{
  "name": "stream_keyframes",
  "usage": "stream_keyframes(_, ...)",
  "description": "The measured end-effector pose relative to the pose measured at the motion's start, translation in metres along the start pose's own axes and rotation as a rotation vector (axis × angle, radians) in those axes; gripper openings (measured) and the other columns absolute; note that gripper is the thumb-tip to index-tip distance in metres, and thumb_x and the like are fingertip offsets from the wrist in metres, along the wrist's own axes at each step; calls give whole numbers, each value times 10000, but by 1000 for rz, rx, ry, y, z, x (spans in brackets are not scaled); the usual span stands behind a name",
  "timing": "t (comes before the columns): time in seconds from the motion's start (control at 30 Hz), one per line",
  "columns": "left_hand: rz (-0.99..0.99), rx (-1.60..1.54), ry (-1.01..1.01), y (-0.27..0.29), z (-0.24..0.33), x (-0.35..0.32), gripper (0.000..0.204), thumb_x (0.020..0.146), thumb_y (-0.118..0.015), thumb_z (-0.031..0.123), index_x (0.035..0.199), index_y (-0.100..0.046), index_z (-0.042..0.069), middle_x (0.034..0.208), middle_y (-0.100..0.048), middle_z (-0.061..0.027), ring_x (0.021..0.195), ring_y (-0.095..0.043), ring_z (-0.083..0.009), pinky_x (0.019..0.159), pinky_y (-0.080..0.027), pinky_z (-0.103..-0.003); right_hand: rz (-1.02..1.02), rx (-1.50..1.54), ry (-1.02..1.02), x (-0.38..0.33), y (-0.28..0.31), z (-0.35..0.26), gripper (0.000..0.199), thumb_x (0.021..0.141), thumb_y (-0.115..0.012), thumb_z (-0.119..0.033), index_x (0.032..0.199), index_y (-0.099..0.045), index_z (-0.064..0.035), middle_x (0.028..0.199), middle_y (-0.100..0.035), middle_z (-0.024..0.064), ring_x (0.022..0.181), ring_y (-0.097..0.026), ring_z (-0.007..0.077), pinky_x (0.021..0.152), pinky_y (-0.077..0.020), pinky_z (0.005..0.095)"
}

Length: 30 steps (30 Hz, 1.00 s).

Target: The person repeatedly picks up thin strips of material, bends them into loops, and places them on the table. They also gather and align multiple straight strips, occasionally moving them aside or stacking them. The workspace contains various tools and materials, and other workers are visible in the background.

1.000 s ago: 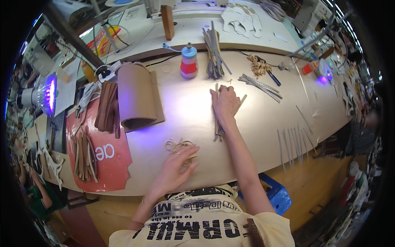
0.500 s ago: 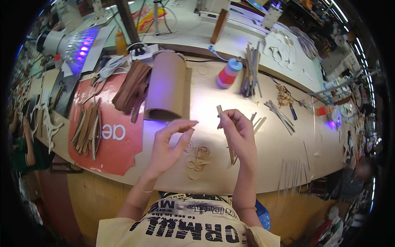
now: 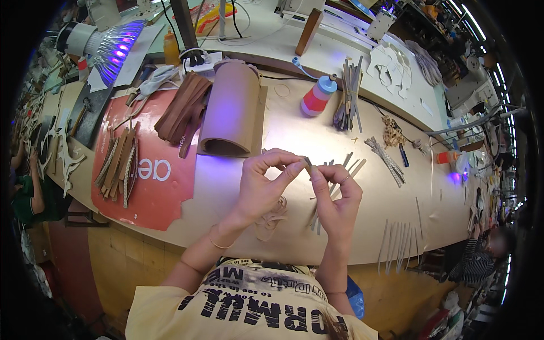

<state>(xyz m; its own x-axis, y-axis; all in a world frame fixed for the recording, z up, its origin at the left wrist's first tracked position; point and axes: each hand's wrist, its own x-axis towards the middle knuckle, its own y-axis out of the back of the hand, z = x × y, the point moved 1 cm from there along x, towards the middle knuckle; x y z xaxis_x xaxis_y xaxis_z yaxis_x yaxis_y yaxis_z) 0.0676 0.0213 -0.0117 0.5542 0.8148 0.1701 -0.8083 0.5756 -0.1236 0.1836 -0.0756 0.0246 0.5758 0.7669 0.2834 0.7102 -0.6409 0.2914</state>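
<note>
Both my hands meet over the middle of the table. My left hand (image 3: 265, 182) pinches one side of the end of a narrow strip (image 3: 307, 161), thumb against forefinger. From the other side my right hand (image 3: 338, 198) grips the same strip, whose length is mostly hidden by the fingers. Beside the right hand, several thin grey strips (image 3: 357, 168) lie on the table. A tangle of thin tan strips (image 3: 272, 220) rests below my left hand, partly covered by it.
A brown half-round form (image 3: 229, 107) stands beyond my left hand, beside dark brown strips (image 3: 181, 110). Further left, a strip bundle (image 3: 120, 164) lies on a red sheet (image 3: 164, 198). A red-and-blue bottle (image 3: 319, 97) and grey strips (image 3: 347, 102) stand at the back.
My left hand has moved right and closed on the strip's end. My right hand has shifted slightly, turning the strip toward the left fingertips.
</note>
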Motion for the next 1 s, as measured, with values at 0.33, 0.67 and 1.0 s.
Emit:
stream_keyframes(0.33,281,-335,61,59,9,-8,176,988,-594,195,1043,-661,42,907,-687,-54,788,-615,-119,781,-497,-262,507,67,-250,7,93,58,160,972,-605,-139,950,-651,12,743,-624,5,658,-521,31,589,-381,188)
stream_keyframes(0.67,382,-597,-48,84,29,-20,149,1000,-572,177,1062,-612,47,961,-678,-99,754,-606,-137,757,-498,-269,21,-932,-421,-11,47,122,864,815,-767,-362,1461,-324,4,1342,-419,293,1224,-461,421,983,-432,502)
stream_keyframes(1.0,296,-317,52,52,12,-23,186,1000,-565,137,1106,-656,14,1072,-699,-112,920,-689,-165,803,-539,-269,238,-1102,-132,11,51,104,494,866,-725,-226,1282,-552,-23,1281,-518,203,1127,-544,302,852,-480,395)
